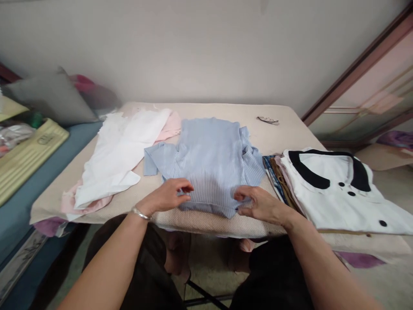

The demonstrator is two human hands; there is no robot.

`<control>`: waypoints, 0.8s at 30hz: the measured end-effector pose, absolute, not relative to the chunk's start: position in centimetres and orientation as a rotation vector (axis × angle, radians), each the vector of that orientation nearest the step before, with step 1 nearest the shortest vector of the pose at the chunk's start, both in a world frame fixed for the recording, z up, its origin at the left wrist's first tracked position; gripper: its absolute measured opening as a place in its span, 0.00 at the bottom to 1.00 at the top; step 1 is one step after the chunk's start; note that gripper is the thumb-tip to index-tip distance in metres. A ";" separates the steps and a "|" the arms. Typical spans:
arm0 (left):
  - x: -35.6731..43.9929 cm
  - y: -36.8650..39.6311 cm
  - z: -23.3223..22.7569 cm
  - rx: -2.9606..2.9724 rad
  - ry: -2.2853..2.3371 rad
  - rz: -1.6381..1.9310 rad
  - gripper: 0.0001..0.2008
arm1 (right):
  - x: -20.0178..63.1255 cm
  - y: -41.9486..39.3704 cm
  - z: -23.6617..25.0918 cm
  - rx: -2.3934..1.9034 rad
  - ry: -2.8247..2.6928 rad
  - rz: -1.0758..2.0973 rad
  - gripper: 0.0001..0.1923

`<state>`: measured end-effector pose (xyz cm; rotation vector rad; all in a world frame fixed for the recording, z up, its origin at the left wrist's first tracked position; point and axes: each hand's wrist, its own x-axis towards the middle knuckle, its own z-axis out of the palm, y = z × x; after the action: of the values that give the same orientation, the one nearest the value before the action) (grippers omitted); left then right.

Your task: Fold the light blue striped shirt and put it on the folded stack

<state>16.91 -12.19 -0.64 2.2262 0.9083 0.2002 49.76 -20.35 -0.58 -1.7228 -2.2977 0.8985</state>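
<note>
L&R fingers [180, 184] nr blue top [209, 150]

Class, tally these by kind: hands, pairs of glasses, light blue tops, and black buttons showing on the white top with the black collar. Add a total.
Left hand and right hand: 2
Glasses: 1
Light blue top: 1
Black buttons: 3
Total: 7
</note>
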 end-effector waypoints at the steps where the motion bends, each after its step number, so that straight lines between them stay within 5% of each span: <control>1: 17.7 -12.6 -0.9 2.215 0.869 0.215 0.10 | 49.2 -20.5 -0.4 -1.674 -2.258 0.968 0.10; 5: 20.0 -13.9 -2.5 2.286 0.797 0.093 0.07 | 46.7 -20.6 -1.3 -1.547 -2.219 1.130 0.12; 10: 20.8 -14.0 -3.5 2.326 0.903 -0.118 0.05 | 45.1 -20.1 -3.5 -1.670 -2.358 0.999 0.02; 24: 20.2 -13.2 -3.9 2.323 1.393 -0.229 0.15 | 44.7 -19.8 -5.0 -2.068 -2.295 0.661 0.10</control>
<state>20.20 -13.20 -3.90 2.3230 1.3927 -0.2292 44.75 -19.78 -4.98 -2.0675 -2.2953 0.6608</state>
